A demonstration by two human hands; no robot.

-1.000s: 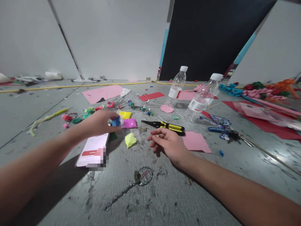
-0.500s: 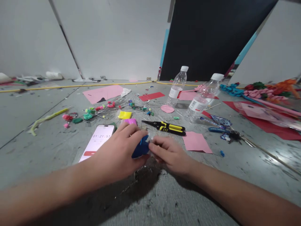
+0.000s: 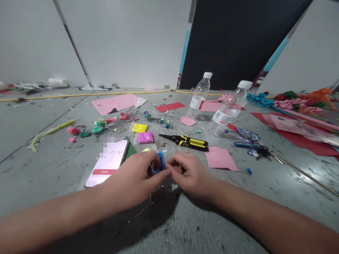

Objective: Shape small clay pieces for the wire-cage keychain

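Note:
Low in the middle, my left hand point(image 3: 140, 176) curls round a blue piece point(image 3: 160, 161) in a clear wrapper, its thumb stretched toward my right hand. My right hand point(image 3: 189, 173) is closed in a pinch beside it, the fingertips meeting at the wrapper's edge; what lies inside the pinch is too small to make out. Just beyond my left hand are a magenta packet point(image 3: 145, 137) and a yellow packet point(image 3: 140, 128). Black and yellow pliers point(image 3: 185, 141) lie beyond my right hand. A phone point(image 3: 108, 164) with a timer rests left of my left hand.
Two clear bottles point(image 3: 198, 100) point(image 3: 228, 111) stand behind the pliers. Pink paper point(image 3: 221, 158) lies to the right, near blue-handled pliers point(image 3: 246, 145). Wires with coloured beads point(image 3: 99, 126) spread at the left. Red sheets point(image 3: 293, 135) and colourful flowers point(image 3: 299, 104) are at the far right.
My left hand has shifted down and left, with its fingers curled more over the blue piece, which shows less. The magenta packet and more of the phone have come into view.

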